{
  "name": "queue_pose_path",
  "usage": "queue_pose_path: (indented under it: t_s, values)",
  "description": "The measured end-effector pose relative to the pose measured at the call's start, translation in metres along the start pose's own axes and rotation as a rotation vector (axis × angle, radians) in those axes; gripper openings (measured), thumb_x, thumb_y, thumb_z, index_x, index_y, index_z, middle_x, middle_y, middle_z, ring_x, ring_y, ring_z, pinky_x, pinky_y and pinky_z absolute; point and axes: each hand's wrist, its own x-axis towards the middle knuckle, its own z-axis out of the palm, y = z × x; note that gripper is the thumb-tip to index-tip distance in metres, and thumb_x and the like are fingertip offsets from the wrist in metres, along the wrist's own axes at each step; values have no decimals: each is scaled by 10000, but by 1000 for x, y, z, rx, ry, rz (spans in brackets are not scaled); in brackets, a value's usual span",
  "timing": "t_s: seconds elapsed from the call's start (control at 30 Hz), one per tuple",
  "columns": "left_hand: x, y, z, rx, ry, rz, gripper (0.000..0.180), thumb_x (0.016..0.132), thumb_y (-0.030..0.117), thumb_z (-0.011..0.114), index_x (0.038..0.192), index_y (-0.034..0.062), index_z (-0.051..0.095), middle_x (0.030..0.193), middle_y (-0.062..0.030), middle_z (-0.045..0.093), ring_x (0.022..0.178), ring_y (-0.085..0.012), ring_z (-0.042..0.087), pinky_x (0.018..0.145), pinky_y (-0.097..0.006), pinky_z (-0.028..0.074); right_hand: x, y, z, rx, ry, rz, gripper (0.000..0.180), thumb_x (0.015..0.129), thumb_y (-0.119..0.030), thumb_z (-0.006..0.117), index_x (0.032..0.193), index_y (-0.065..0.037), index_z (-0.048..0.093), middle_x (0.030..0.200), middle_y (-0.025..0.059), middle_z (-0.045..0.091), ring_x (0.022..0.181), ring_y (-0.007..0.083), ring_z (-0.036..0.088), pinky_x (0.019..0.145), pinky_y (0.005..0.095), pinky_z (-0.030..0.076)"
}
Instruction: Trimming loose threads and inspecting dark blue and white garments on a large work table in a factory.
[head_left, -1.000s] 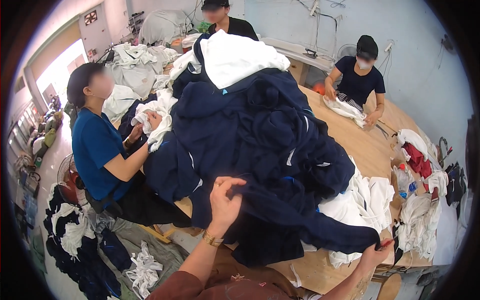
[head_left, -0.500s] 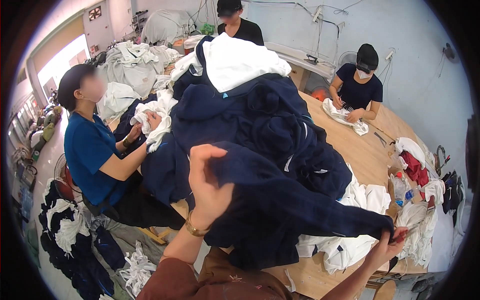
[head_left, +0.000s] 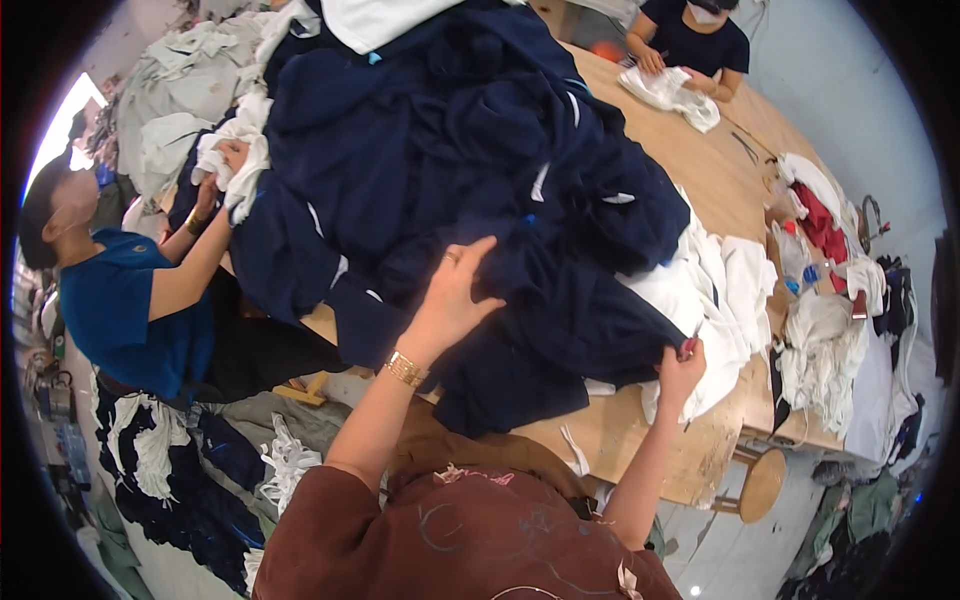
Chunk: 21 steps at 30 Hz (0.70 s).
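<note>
A big heap of navy garments covers the table in front of me. Over its near side is my left hand, thumb and fingers spread, holding nothing. One navy garment stretches to the right from beneath that hand. At its right end my right hand is closed around small red-handled thread snips, whose metal tip shows faintly. The garment's edge meets the fingers there; whether they also pinch the cloth is hidden.
White garments lie right of the heap on the wooden table. A co-worker in blue handles white cloth at left; another person works at far right. A wooden stool stands by the near right edge.
My view has tilted down. The navy garment, held raised and stretched before, has dropped onto the heap. My left hand has opened wider, and my right hand has come closer in.
</note>
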Motion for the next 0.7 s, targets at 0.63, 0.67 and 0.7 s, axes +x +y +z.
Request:
queue_pose_path:
  t_s: [0.63,0.67,0.7]
  values:
    - [-13,19,13,-134,80,46,566,617,-2,673,1145,42,475,1147,-92,483,1047,-206,515,804,-298,489,-38,-98,24,173,-326,-93,87,802,-53,669,858,-11,617,649,-83,476,561,-6,363,491,153,277]
    - [-15,23,15,-144,67,45,570,615,-1,671,1148,40,475,1139,-94,485,1047,-205,516,811,-297,488,-43,-112,33,248,-408,-38,127,804,-22,657,927,-15,627,641,-98,456,531,-24,327,472,147,233]
    - [-18,25,16,-180,62,61,571,613,-3,669,1148,39,474,1133,-96,487,1048,-208,518,819,-299,489,-48,-118,44,302,-472,-22,175,799,-22,664,972,-20,637,635,-106,439,527,-27,321,470,146,223]
